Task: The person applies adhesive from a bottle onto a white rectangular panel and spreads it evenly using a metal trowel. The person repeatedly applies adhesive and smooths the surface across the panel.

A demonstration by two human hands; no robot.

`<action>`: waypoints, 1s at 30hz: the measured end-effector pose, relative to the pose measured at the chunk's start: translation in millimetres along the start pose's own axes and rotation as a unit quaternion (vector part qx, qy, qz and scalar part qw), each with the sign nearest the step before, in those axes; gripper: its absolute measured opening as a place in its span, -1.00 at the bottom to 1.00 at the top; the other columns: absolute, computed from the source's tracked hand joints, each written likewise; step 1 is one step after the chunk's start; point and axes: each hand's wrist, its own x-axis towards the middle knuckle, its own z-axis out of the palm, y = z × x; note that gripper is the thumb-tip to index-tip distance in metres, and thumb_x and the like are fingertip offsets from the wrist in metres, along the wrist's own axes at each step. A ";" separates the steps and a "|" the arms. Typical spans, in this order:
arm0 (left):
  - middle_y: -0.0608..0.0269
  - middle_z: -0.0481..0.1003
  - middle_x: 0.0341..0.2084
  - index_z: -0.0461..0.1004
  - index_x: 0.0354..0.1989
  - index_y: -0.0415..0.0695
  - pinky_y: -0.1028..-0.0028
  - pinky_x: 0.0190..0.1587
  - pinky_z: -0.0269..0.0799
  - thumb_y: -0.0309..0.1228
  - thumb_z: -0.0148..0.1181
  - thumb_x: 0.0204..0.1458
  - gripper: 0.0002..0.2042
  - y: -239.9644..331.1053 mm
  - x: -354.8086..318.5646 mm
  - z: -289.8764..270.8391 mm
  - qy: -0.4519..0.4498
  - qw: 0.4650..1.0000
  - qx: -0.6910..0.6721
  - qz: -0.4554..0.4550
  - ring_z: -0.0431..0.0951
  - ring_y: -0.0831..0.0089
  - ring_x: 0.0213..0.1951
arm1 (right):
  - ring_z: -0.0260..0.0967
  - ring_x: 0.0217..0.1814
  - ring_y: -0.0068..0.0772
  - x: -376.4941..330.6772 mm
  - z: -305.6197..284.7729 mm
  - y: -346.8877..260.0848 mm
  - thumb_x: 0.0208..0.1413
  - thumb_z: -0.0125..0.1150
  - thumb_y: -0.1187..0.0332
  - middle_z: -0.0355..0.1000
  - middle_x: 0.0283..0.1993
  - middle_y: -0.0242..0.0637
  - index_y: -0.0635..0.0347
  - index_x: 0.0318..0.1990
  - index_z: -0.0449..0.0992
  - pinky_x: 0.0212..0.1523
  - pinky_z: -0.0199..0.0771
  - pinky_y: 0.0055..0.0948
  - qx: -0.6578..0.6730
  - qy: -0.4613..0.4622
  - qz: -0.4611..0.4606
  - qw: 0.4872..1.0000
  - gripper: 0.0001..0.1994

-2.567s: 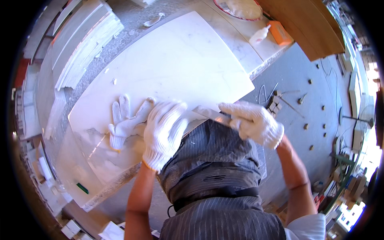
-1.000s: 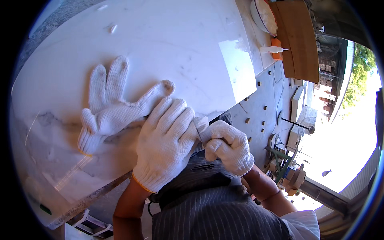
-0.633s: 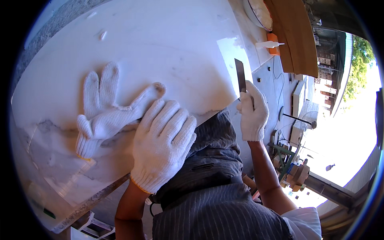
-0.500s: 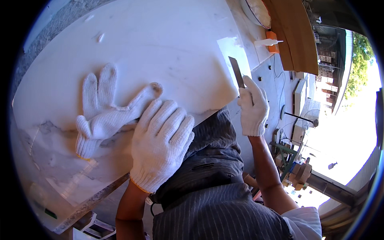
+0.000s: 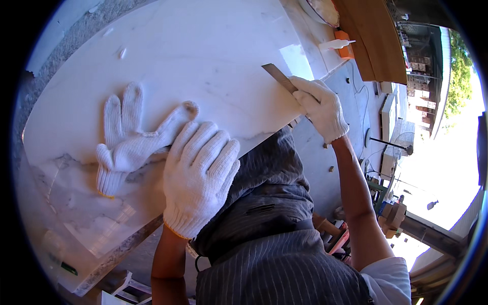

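A polished white slab with grey veining (image 5: 203, 56) fills the space before me. My left hand (image 5: 199, 178), in a white knit glove, lies on the slab near its front edge, fingers stretched forward and nothing visible in them. Just beyond and to its left is a loose white knit glove (image 5: 129, 152) with a yellow hem, its fingers spread. My right hand (image 5: 325, 109), also gloved in white, grips a flat metal blade (image 5: 278, 77) at the slab's right edge. The blade slants up and left over the slab; whether it touches the surface I cannot tell.
A small white scrap (image 5: 122, 53) lies on the slab's far left. Beyond the right corner are a white squeeze bottle (image 5: 333, 44), an orange box (image 5: 344, 51), a bowl (image 5: 325, 10) and a brown cardboard panel (image 5: 373, 46). A white stool (image 5: 127, 290) stands at lower left.
My right hand has turned the blade further left, so it slants over the slab. The left hand stays in place on the slab, and the whole view has shifted slightly.
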 end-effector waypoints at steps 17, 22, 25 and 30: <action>0.19 0.53 -0.10 0.59 -0.12 -0.16 0.05 0.24 0.38 -0.46 0.38 -0.09 -0.70 1.4 1.3 6.2 0.017 0.997 0.065 0.035 0.50 0.15 0.09 | 0.37 -0.21 -0.50 9.0 2.8 5.4 0.22 0.15 0.43 0.43 -0.25 -0.33 0.23 0.10 0.60 -0.14 0.40 -0.50 -0.026 -0.026 -0.097 0.995 -0.68; 0.19 0.53 -0.10 0.59 -0.13 -0.15 0.05 0.23 0.39 -0.45 0.38 -0.10 -0.70 2.0 1.7 5.1 0.015 0.997 0.070 0.035 0.51 0.15 0.08 | 0.41 -0.21 -0.41 -4.8 10.5 9.3 0.22 0.18 0.42 0.45 -0.24 -0.28 0.21 0.11 0.59 -0.12 0.45 -0.43 -0.045 -0.049 -0.192 0.979 -0.68; 0.19 0.53 -0.10 0.59 -0.14 -0.15 0.06 0.24 0.38 -0.44 0.38 -0.11 -0.70 1.5 1.6 4.4 0.016 0.997 0.065 0.029 0.50 0.15 0.08 | 0.43 -0.24 -0.36 -8.5 10.0 1.7 0.19 0.22 0.46 0.46 -0.24 -0.27 0.20 0.12 0.58 -0.18 0.48 -0.42 -0.068 -0.064 -0.224 0.970 -0.67; 0.19 0.53 -0.11 0.60 -0.15 -0.16 0.06 0.25 0.36 -0.43 0.39 -0.14 -0.69 0.9 2.3 2.1 0.006 0.999 0.038 0.015 0.47 0.16 0.10 | 0.43 -0.28 -0.39 -10.0 7.5 0.3 0.17 0.22 0.52 0.46 -0.24 -0.27 0.24 0.11 0.58 -0.25 0.48 -0.43 -0.084 -0.068 -0.237 0.966 -0.66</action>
